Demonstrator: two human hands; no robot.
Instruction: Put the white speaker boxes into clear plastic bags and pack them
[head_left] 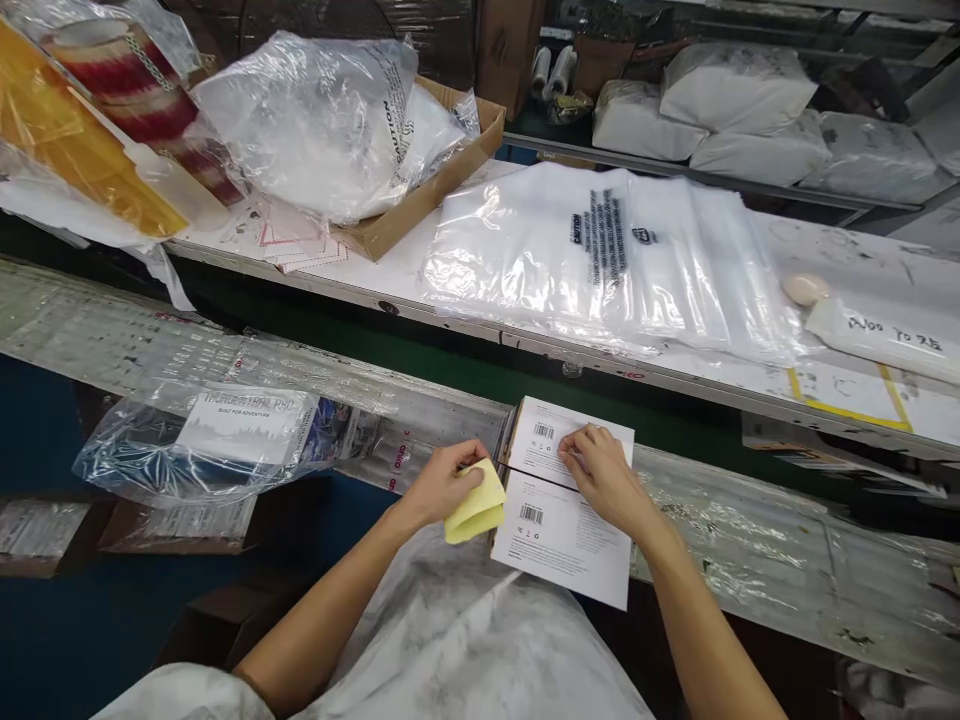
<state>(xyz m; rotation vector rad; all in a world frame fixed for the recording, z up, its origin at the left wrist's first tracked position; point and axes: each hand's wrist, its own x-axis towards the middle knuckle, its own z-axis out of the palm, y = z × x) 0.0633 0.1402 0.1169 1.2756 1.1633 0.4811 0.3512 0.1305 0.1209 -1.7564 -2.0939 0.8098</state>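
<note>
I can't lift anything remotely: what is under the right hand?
Under the right hand lies a white barcode card, fingers pressing its upper part near a dark line across it. The left hand holds yellow paper beside it. What's beneath the card is hidden.

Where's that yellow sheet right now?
The yellow sheet is low in the head view's centre, pinched in the left hand, just left of the white barcoded box.

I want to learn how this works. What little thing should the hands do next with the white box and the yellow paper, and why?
Probably the right hand should press and smooth the barcode label flat onto the white box. Its fingertips already rest on the upper part of the box beside that label, while the left hand holds the yellow paper clear at the box's left edge.
</note>
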